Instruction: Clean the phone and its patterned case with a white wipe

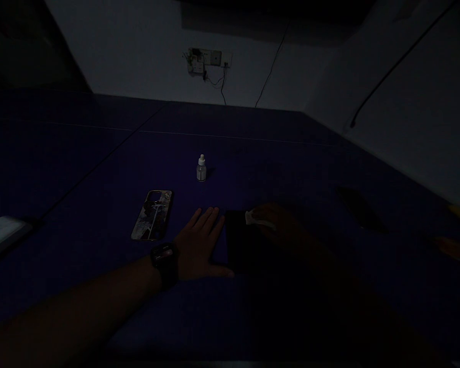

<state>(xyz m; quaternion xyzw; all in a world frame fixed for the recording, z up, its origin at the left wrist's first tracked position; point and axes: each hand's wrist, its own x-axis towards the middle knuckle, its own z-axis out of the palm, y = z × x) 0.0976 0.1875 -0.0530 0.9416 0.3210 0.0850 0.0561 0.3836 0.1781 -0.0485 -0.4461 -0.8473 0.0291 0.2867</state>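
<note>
My left hand [200,249] lies flat on the dark blue surface, fingers spread, its thumb and fingertips at the left edge of a flat black rectangular thing [239,250]. My right hand [270,217] is closed on a white cloth or tissue [250,218] over the upper part of that black thing. Deep shadow hides most of the right hand and the black thing's right side. A dropper bottle [201,171] with a white cap stands upright beyond my hands. Left of it lies a patterned phone case [153,215] with a camera cutout.
A dark phone-like slab [360,208] lies at the right, with an orange thing [455,249] farther right. At the left edge is a white power strip or box [3,234] with a cable. Wall sockets [210,59] and hanging cables are at the back.
</note>
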